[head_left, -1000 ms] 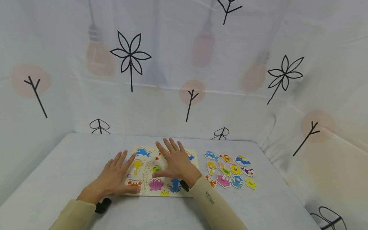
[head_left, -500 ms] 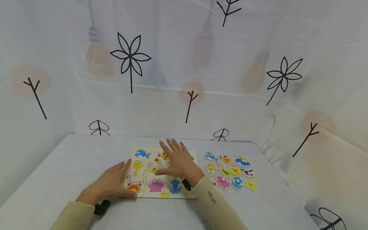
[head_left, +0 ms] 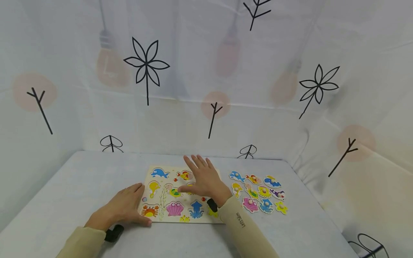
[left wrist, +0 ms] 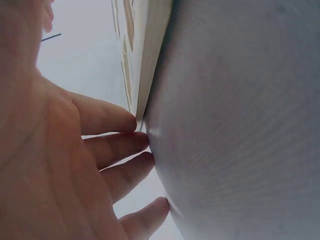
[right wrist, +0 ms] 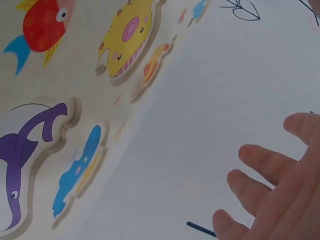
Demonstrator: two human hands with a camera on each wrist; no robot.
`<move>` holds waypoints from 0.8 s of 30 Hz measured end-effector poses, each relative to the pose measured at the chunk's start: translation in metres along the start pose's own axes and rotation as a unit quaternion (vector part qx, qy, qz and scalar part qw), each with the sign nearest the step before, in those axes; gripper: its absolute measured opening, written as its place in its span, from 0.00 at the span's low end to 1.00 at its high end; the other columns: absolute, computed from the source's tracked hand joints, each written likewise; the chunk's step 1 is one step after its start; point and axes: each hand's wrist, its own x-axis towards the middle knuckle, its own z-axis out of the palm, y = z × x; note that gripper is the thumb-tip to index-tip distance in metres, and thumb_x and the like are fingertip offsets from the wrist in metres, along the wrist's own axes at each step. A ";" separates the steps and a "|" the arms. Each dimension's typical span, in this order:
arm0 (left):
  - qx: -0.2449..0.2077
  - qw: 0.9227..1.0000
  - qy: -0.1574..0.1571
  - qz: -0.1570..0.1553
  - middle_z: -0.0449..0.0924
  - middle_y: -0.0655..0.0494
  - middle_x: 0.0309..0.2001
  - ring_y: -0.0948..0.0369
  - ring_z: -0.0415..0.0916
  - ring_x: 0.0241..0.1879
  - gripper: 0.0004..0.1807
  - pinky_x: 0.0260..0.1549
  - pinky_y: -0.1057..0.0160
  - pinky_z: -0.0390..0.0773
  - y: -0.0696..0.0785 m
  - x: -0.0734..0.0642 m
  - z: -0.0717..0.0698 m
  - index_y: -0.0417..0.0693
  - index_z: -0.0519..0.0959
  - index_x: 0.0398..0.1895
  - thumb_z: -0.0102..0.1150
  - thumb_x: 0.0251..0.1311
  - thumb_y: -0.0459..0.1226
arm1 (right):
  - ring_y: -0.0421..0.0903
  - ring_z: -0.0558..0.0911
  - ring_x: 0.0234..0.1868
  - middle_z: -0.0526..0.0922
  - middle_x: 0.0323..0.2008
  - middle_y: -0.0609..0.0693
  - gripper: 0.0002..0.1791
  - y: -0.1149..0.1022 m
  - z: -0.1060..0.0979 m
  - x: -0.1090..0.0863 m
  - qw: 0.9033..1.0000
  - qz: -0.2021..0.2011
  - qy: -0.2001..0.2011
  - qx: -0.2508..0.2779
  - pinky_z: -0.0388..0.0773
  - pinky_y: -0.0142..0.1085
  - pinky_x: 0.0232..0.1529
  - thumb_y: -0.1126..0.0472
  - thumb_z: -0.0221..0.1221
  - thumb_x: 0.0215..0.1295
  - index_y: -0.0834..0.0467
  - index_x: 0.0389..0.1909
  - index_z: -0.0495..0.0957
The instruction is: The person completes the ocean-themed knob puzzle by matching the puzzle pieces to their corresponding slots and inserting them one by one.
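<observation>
A cream peg puzzle board (head_left: pixel 174 171) with sea-animal recesses lies on the white table. My left hand (head_left: pixel 120 208) rests at the board's left edge. In the left wrist view its fingertips (left wrist: pixel 142 140) touch the tabletop, the index finger right at the board's side (left wrist: pixel 150 60). The thumb lies by the front left corner. Over the board's right part hovers my right hand (head_left: pixel 206 181), fingers spread, holding nothing and covering some recesses. The right wrist view shows a purple recess (right wrist: pixel 20 155) and a yellow one (right wrist: pixel 130 37) near that hand's fingers (right wrist: pixel 265 162).
Several loose knobbed puzzle pieces lie right of the board, among them a blue whale (head_left: pixel 237 175), a pink shell (head_left: pixel 250 204) and a yellow star (head_left: pixel 281 207). A printed white cloth (head_left: pixel 180 125) hangs behind the table (head_left: pixel 96 179). My right sleeve (head_left: pixel 246 225) crosses the front right.
My left hand has drawn left and down, from over the board to its left edge. The right hand has shifted slightly right, still spread above the board. Its sleeve now hides the loose crab piece.
</observation>
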 end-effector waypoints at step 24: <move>-0.012 1.000 -0.014 0.003 0.56 0.32 0.68 0.37 0.54 0.67 0.73 0.66 0.37 0.54 0.001 -0.001 0.002 0.29 0.58 0.68 0.67 0.24 0.73 | 0.49 0.44 0.75 0.51 0.74 0.49 0.62 0.029 -0.003 -0.011 0.999 0.035 0.008 0.040 0.42 0.49 0.74 0.16 0.47 0.44 0.40 0.76 0.37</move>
